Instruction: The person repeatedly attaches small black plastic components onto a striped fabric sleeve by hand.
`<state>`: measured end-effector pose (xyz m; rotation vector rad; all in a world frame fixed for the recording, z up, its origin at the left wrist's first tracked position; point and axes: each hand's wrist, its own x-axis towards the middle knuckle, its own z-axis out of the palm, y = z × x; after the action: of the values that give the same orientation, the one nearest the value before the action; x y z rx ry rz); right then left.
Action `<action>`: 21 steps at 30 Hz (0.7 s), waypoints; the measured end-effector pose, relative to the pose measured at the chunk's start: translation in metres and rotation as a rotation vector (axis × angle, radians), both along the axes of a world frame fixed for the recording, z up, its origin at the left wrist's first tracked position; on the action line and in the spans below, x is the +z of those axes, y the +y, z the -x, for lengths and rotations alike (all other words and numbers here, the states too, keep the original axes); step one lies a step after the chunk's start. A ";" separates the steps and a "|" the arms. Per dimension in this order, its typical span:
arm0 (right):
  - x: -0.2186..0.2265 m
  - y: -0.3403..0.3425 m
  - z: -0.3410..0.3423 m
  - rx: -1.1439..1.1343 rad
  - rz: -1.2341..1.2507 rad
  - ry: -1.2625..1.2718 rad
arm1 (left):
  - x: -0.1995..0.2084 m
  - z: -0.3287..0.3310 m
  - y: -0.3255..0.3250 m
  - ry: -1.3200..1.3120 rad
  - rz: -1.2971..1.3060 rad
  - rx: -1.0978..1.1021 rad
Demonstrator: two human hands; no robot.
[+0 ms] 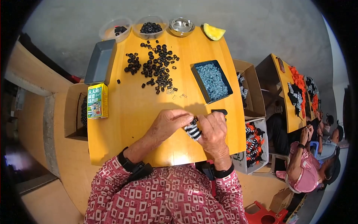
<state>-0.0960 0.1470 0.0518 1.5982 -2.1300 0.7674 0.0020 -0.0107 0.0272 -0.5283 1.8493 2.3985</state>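
Observation:
A small black-and-white striped knitted piece with a dark part at its top hangs between my hands, above the near part of the table. My left hand pinches at the dark top with thumb and forefinger. My right hand is closed around the piece's right side, its fingers curled. What exactly the fingertips grip at the top is too small to tell. Beyond my hands lie many loose black beads and some tiny clear bits. A dark object lies partly hidden behind my right hand.
A dark tray of small clear pieces stands at right. Along the far edge are plastic tubs, a metal bowl and a yellow wedge. An empty grey tray and a drink carton line the left. Co-workers sit at right.

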 end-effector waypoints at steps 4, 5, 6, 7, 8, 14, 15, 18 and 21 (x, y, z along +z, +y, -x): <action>-0.001 -0.002 -0.002 -0.016 -0.010 0.018 | -0.003 0.004 0.000 0.079 0.003 0.080; -0.001 -0.003 -0.002 -0.023 -0.018 0.027 | -0.003 0.005 -0.002 0.081 0.015 0.034; -0.002 -0.003 -0.003 -0.019 -0.020 0.028 | -0.003 0.004 -0.001 0.082 0.013 0.038; -0.004 -0.002 -0.005 -0.019 -0.038 0.018 | -0.004 0.003 -0.001 0.090 0.015 0.039; -0.006 -0.004 -0.004 -0.018 -0.052 0.011 | -0.007 0.004 -0.002 0.101 0.020 0.039; -0.001 -0.006 -0.003 -0.023 -0.055 -0.030 | -0.004 0.006 -0.001 0.078 0.021 0.057; 0.000 -0.005 -0.003 -0.026 -0.075 -0.032 | -0.002 0.005 -0.001 0.076 0.019 0.058; -0.005 -0.006 -0.002 0.000 -0.046 -0.030 | -0.008 0.003 0.000 0.076 0.036 0.067; -0.002 -0.008 0.001 -0.017 -0.081 -0.039 | -0.007 0.004 -0.002 0.085 0.031 0.075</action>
<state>-0.0966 0.1386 0.0501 1.6157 -2.2255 0.7212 -0.0023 -0.0124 0.0204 -0.5152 1.9368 2.4811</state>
